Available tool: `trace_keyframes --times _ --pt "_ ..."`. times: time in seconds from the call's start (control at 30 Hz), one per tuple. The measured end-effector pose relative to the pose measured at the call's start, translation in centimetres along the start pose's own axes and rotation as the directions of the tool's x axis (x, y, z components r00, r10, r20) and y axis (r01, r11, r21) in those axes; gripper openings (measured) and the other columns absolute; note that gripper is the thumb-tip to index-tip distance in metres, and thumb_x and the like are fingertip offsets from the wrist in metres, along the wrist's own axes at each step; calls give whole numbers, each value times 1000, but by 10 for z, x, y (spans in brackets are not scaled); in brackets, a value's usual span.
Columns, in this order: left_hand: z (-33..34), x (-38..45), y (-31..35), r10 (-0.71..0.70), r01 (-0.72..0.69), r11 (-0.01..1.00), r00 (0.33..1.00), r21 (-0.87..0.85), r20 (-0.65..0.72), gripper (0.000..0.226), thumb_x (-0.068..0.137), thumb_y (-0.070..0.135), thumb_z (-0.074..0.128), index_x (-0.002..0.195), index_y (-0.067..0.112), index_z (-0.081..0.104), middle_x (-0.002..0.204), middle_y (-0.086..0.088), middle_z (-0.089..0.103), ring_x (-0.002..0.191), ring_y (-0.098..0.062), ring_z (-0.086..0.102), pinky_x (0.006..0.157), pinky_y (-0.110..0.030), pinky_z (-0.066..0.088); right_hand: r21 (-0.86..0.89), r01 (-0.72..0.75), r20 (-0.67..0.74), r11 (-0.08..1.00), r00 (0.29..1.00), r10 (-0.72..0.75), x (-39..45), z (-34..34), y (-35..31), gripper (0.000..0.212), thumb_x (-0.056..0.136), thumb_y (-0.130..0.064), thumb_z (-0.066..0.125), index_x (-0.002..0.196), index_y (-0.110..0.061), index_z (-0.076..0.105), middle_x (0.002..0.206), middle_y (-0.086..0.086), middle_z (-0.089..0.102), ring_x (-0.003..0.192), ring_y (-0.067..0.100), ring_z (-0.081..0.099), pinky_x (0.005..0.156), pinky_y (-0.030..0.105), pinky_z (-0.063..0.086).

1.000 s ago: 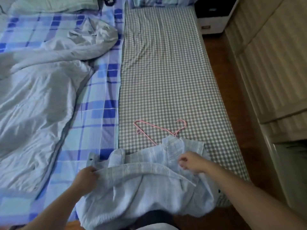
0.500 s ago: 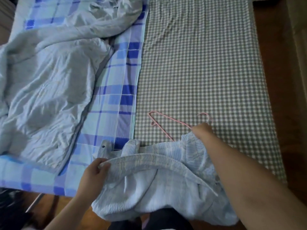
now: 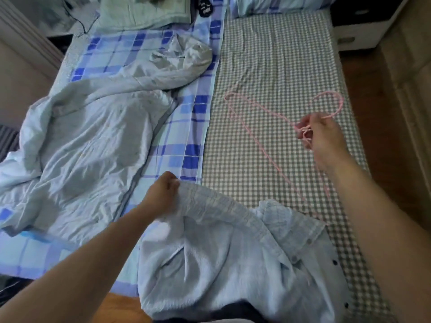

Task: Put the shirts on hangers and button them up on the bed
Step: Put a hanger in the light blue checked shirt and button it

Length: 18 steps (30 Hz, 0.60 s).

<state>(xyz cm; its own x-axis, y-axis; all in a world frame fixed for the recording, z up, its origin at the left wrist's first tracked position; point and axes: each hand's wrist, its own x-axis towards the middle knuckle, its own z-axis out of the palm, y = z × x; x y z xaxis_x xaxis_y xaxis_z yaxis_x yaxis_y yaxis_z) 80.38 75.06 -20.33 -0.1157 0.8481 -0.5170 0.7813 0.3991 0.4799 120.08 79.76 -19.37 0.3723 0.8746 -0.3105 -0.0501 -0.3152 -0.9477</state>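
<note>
I saw my right hand [image 3: 323, 138] pinching the motion-blurred thin pink wire hanger [image 3: 263, 136], its lower end hidden by the pale blue checked shirt [image 3: 233, 248] my left hand [image 3: 161, 197] gripped beside the crumpled grey quilt [image 3: 88, 136].

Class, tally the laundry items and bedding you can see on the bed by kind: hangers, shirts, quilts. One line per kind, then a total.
Hangers: 1, the pink hanger, held at its neck by the right hand
Shirts: 1, the pale blue shirt, collar gripped by the left hand
Quilts: 1, the crumpled pale quilt
Total: 3
</note>
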Motion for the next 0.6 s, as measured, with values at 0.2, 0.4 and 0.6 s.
trace_keyframes --times 0.2,0.4,0.6 --pt "-18 28 45 17 -18 993 1000 -113 -10 15 100 22 48 102 11 57 83 -15 58 64 -25 54 54 -32 41 -570 59 176 820 983 51 -128 -37 -7 15 98 -26 65 88 -19 73 70 -2 71 66 11 66 63 27 46" --pt "-11 10 59 48 -46 974 999 -221 2 21 100 27 47 107 10 58 85 -9 60 68 -22 54 55 -30 45 -504 -10 201 863 971 129 -186 2 41 17 95 -15 68 79 -14 72 61 -2 68 56 0 62 57 12 44" --pt "-18 -46 42 -4 60 860 994 -506 110 10 103 18 55 104 11 63 78 -8 59 57 -17 55 50 -28 43 -383 -64 160 921 978 134 -195 68 89 22 98 -17 63 77 -23 68 71 -1 70 70 13 68 70 29 51"
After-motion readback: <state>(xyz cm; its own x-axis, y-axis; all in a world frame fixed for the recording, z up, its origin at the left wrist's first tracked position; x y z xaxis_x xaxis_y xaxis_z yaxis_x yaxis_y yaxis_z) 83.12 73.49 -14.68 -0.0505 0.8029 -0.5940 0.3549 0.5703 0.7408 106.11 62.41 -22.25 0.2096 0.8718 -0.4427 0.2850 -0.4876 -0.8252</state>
